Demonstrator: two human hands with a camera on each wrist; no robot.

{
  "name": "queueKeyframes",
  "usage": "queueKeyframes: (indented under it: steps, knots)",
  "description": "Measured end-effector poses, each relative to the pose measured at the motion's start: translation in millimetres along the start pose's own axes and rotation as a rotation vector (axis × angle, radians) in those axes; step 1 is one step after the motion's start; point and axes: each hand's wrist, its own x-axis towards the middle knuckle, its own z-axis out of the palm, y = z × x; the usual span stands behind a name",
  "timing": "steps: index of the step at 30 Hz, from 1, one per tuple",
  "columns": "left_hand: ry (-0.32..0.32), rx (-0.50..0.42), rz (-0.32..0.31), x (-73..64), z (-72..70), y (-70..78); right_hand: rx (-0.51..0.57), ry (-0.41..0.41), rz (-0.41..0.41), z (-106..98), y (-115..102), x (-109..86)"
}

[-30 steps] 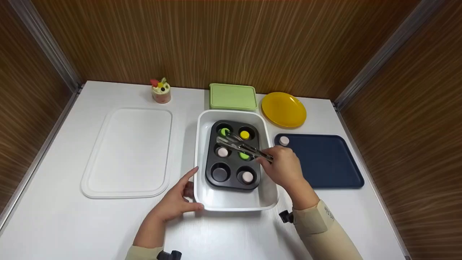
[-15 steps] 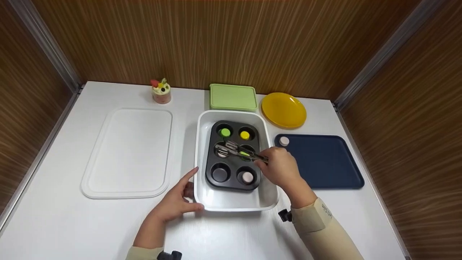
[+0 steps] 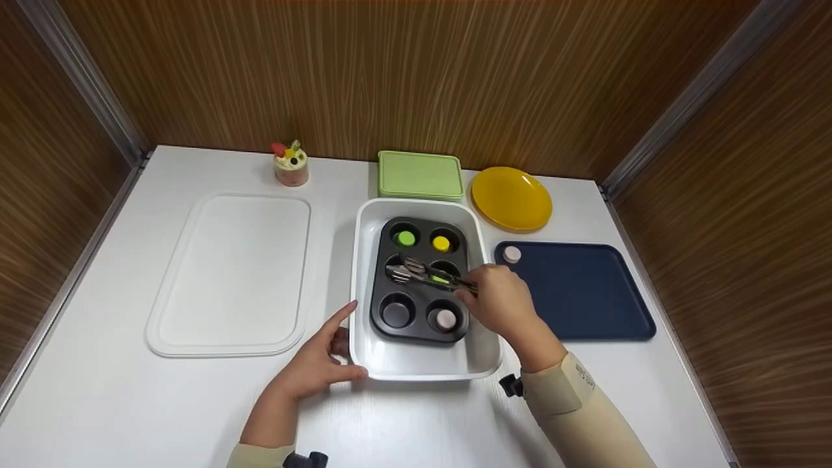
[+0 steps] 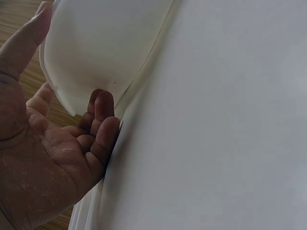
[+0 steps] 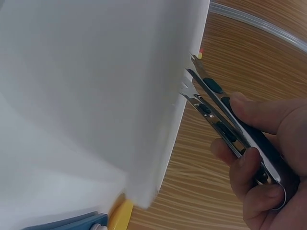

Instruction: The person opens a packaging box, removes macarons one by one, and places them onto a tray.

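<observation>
My right hand (image 3: 504, 296) grips metal tongs (image 5: 230, 120); their toothed tips hang over the middle left cup of a dark muffin tin (image 3: 416, 299). Behind those tips, the pale pink disc is mostly covered, and I cannot tell whether they touch it. The tin lies in a deep white bin (image 3: 364, 351). Other cups hold a green disc (image 3: 406, 238), a yellow disc (image 3: 441, 244), a second green disc (image 3: 441, 277) partly behind the tongs, and a pale pink disc (image 3: 446, 319). My left hand (image 3: 312, 364) touches the bin's near left corner, index finger and thumb spread.
A navy tray (image 3: 578, 292) with one pale pink disc (image 3: 512, 254) lies right of the bin. Behind are a yellow plate (image 3: 512, 198), a green lidded box (image 3: 420, 174) and a dessert cup (image 3: 291, 170). Leftward lies a white lid (image 3: 234, 273). Wooden panels (image 3: 390, 71) enclose the table.
The tongs have moved from near the far left green disc toward me, down over the middle left cup. My left hand and the bin have stayed put.
</observation>
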Motion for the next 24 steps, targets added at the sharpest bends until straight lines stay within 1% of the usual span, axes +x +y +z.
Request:
queueKeyframes:
  steps: [3,11,17,24]
  knots:
    - [-0.001,-0.001,-0.001,-0.2,-0.2,0.5,-0.007,-0.005,0.002,0.8,-1.5,1.2]
    - [0.001,0.002,0.006,-0.1,-1.0,0.4,-0.048,-0.022,0.041,1.3,-7.5,3.6]
    - [-0.001,-0.009,0.014,0.0,-0.9,-0.3,-0.08,-0.017,0.032,3.1,-12.3,4.1]
    - [-0.003,-0.01,0.02,0.4,-0.8,-1.1,-0.085,-0.013,0.037,6.7,-12.2,3.2]
